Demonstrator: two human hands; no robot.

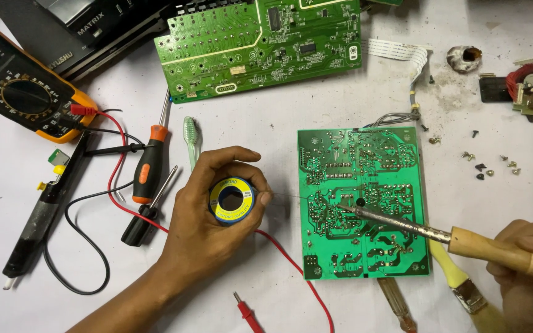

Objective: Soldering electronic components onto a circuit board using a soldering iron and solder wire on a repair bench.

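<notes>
My left hand (208, 228) grips a spool of solder wire (232, 199) with a yellow and blue label; a thin strand runs right from it onto a green circuit board (396, 154) lying solder-side up. My right hand (528, 271) holds the wooden handle of a soldering iron (464, 239). Its metal tip rests on the board's middle, where the solder strand ends.
A larger green circuit board (260, 46) lies at the top. At the left are a multimeter (23, 92) with red and black leads, a desoldering pump (41, 213), two screwdrivers (149, 161) and a toothbrush (191, 140). Loose screws (488, 165) and a brush (464, 290) lie at the right.
</notes>
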